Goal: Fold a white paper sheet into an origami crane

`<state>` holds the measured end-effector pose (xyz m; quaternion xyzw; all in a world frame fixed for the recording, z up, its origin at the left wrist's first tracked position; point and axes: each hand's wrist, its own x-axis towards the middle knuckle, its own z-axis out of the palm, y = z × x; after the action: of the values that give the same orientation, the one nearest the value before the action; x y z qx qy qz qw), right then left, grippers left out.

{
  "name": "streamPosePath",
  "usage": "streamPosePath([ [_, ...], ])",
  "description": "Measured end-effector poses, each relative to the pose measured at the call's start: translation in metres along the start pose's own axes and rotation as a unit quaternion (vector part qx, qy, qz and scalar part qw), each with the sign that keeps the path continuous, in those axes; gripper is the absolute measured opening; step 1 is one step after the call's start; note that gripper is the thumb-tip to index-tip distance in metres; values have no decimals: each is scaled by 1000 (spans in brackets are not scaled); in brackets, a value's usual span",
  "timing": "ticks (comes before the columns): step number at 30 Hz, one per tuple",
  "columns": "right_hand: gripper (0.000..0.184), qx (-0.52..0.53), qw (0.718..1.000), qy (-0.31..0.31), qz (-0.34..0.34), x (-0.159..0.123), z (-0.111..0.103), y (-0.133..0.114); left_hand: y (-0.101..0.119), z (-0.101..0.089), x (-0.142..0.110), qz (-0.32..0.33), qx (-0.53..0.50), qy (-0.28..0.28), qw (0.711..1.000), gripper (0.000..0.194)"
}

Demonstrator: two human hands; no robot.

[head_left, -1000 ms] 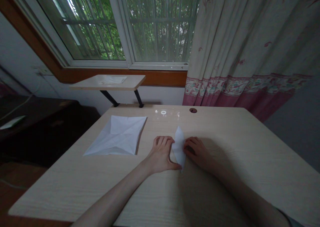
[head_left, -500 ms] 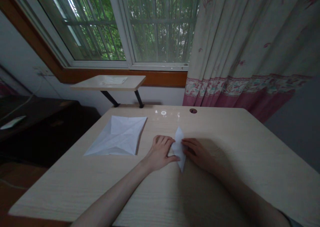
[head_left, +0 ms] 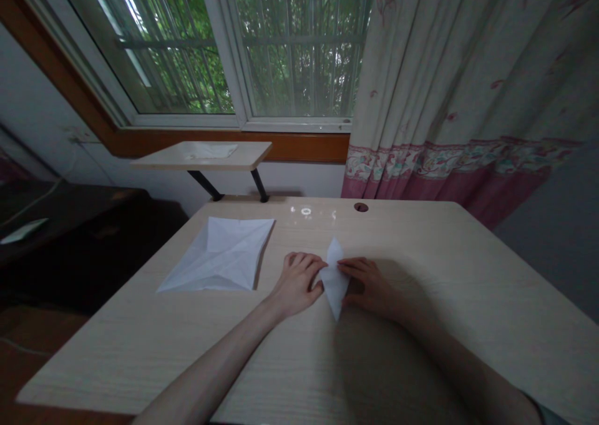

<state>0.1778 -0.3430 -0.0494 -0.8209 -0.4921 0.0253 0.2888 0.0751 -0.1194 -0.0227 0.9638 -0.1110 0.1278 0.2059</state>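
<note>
A small piece of folded white paper (head_left: pixel 335 288), a narrow diamond in outline, lies on the pale wood-grain table between my hands. My left hand (head_left: pixel 298 281) grips its left edge, with fingertips at the upper part and the thumb lower down by the same edge. On the other side, my right hand (head_left: pixel 372 286) has its fingertips on the right edge and its thumb near the lower right side. Both hands are partly closed around the paper's sides. Its two pointed ends, far and near, show uncovered.
A larger creased sheet of white paper (head_left: pixel 224 256) lies at the table's left. Behind it, a raised shelf (head_left: pixel 253 156) on black supports carries another paper (head_left: pixel 213 151). A round cable hole (head_left: pixel 361 207) sits near the table's back edge, by the curtain (head_left: pixel 421 100).
My left thumb has drawn back from the lower part of the paper toward its left edge. My right fingers have shifted slightly left onto the paper, and its lower half shows more fully.
</note>
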Motion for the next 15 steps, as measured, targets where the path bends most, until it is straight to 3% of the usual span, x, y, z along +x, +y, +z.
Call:
streamPosePath([
  [10,52,3,1000,2,12,1,0,-2,3,-3,0,5,-3,-1,1000,37],
  [15,59,1,1000,-5,1,1,-4,-9,1,-1,0,6,-4,-7,1000,40],
])
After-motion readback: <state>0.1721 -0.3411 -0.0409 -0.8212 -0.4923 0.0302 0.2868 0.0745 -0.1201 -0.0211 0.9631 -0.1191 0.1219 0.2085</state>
